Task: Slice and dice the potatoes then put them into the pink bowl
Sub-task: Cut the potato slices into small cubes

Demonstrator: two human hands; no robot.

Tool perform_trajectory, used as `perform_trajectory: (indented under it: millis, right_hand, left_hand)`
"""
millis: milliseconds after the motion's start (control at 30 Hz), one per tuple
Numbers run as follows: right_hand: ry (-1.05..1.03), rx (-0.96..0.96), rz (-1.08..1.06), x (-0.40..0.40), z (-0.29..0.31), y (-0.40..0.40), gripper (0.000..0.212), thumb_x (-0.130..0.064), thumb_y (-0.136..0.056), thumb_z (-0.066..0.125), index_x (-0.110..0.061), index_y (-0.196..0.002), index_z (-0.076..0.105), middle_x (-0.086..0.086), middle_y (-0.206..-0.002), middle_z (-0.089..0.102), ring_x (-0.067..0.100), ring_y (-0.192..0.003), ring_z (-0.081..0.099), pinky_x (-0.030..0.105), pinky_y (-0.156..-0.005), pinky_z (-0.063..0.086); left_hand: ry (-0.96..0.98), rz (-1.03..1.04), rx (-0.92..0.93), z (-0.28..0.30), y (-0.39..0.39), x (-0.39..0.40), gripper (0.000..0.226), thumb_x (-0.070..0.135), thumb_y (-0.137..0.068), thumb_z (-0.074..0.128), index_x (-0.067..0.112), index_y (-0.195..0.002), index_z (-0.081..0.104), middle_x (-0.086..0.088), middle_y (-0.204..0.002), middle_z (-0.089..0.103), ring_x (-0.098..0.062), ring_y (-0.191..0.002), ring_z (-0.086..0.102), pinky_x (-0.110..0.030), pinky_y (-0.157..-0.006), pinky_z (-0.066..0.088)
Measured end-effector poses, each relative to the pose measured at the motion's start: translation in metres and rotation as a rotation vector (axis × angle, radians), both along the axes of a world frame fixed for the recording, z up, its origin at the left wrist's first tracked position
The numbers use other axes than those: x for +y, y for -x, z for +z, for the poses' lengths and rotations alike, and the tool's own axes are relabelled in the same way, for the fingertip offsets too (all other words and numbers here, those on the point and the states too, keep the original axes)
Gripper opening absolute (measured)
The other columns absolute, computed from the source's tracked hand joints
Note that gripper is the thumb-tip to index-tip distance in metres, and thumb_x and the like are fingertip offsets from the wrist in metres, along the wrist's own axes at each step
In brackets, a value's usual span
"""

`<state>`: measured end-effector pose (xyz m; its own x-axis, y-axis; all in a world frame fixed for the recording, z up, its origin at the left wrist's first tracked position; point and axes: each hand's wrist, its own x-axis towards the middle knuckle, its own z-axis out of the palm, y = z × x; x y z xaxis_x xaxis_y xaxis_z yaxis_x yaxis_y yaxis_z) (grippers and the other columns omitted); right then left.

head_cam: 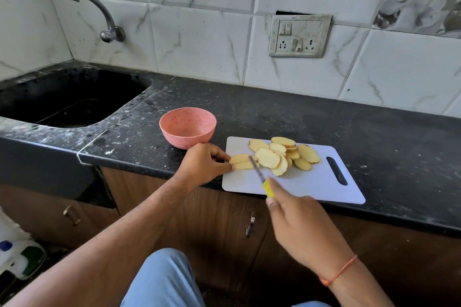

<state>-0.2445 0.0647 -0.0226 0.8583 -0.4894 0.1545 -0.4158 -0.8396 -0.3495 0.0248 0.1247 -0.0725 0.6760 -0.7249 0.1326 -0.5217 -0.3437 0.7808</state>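
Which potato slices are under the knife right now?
The pale yellow slices at the white cutting board's left edge, pinched by the left hand, apart from the heaped slices. The right hand holds the yellow-handled knife.

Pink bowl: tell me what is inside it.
The pink bowl shows only bare inner wall, no potato. Its near rim hides the bottom closest to the camera.
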Motion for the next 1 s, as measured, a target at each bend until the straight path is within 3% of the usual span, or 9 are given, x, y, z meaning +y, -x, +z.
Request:
perform_trajectory:
  millis: [133, 300, 333, 400, 467, 700, 767, 900, 1000]
  right_hand:
    - [-0.127, -0.373, -0.173, -0.051, -0.008, 0.008, 0.052, -0.031, -0.107, 0.049, -0.037, -0.157, 0.038, -0.007, -0.049, 0.042, 0.01, -0.046, 0.044, 0.024, -0.046, 0.03]
    - [-0.197, -0.449, -0.311, -0.123, -0.014, -0.001, 0.045, -0.021, -0.107, 0.053, -0.022, -0.152, 0.053, -0.011, -0.057, 0.052, 0.001, -0.053, 0.05, 0.016, -0.053, 0.037]
    - [-0.217, -0.453, -0.316, -0.135, -0.016, -0.004, 0.045, -0.022, -0.107, 0.053, -0.022, -0.152, 0.053, -0.012, -0.063, 0.06, 0.002, -0.055, 0.052, 0.015, -0.056, 0.038]
    - [-0.246, -0.453, -0.312, -0.152, -0.02, -0.011, 0.045, -0.024, -0.107, 0.053, -0.023, -0.152, 0.053, -0.003, -0.097, 0.075, 0.004, -0.078, 0.063, 0.025, -0.074, 0.047]
    - [-0.289, -0.461, -0.293, -0.159, -0.027, -0.017, 0.044, -0.025, -0.108, 0.053, -0.023, -0.152, 0.054, -0.001, -0.122, 0.072, 0.012, -0.102, 0.065, 0.027, -0.088, 0.046]
    - [-0.299, -0.48, -0.267, -0.168, -0.045, -0.017, 0.042, -0.028, -0.107, 0.053, -0.027, -0.149, 0.056, -0.012, -0.092, 0.072, -0.003, -0.076, 0.062, 0.011, -0.069, 0.045]
    - [-0.311, -0.485, -0.256, -0.169, -0.047, -0.018, 0.042, -0.029, -0.107, 0.053, -0.028, -0.149, 0.056, -0.011, -0.083, 0.069, -0.001, -0.067, 0.059, 0.015, -0.062, 0.044]
    - [-0.331, -0.498, -0.254, -0.175, -0.051, -0.018, 0.043, -0.033, -0.107, 0.053, -0.03, -0.15, 0.056, -0.008, -0.1, 0.073, 0.003, -0.076, 0.06, 0.026, -0.073, 0.046]
    - [-0.329, -0.501, -0.254, -0.176, -0.053, -0.018, 0.043, -0.032, -0.107, 0.053, -0.029, -0.15, 0.056, -0.009, -0.11, 0.07, -0.005, -0.09, 0.06, 0.021, -0.079, 0.044]
  left_hand:
    - [-0.031, -0.013, -0.047, 0.001, 0.003, 0.001, 0.029, 0.036, -0.082, 0.091, 0.027, -0.108, 0.082, 0.017, -0.094, 0.074, -0.007, -0.083, 0.069, -0.019, -0.069, 0.054]
    - [-0.1, -0.113, -0.124, 0.009, 0.005, 0.0, 0.06, 0.029, -0.088, 0.084, 0.022, -0.143, 0.063, 0.014, -0.114, 0.065, -0.005, -0.1, 0.064, -0.016, -0.088, 0.053]
    - [-0.129, -0.135, -0.174, 0.013, 0.006, -0.002, 0.06, 0.028, -0.088, 0.081, 0.022, -0.145, 0.062, 0.013, -0.118, 0.064, -0.006, -0.102, 0.062, -0.018, -0.091, 0.052]
    - [-0.185, -0.163, -0.309, 0.021, 0.009, -0.008, 0.059, 0.032, -0.089, 0.076, 0.023, -0.145, 0.063, 0.009, -0.127, 0.064, -0.009, -0.111, 0.061, -0.023, -0.098, 0.05]
    - [-0.212, -0.185, -0.392, 0.027, 0.013, -0.016, 0.057, 0.039, -0.089, 0.073, 0.026, -0.144, 0.065, 0.008, -0.134, 0.065, -0.014, -0.12, 0.061, -0.027, -0.104, 0.049]
    - [-0.443, -0.327, -0.386, 0.056, 0.007, -0.046, 0.036, 0.022, -0.098, 0.067, 0.026, -0.133, 0.075, 0.011, -0.127, 0.075, -0.008, -0.1, 0.069, -0.019, -0.085, 0.053]
    - [-0.502, -0.35, -0.372, 0.061, 0.003, -0.055, 0.036, 0.02, -0.096, 0.069, 0.024, -0.131, 0.076, 0.01, -0.12, 0.076, -0.009, -0.096, 0.067, -0.015, -0.079, 0.048]
    - [-0.554, -0.374, -0.353, 0.067, 0.0, -0.063, 0.028, 0.02, -0.093, 0.072, 0.027, -0.119, 0.08, 0.016, -0.095, 0.073, -0.008, -0.087, 0.067, -0.015, -0.067, 0.046]
    - [-0.567, -0.381, -0.329, 0.068, -0.001, -0.066, 0.021, 0.021, -0.093, 0.074, 0.031, -0.109, 0.082, 0.023, -0.086, 0.07, -0.002, -0.083, 0.065, -0.015, -0.066, 0.044]
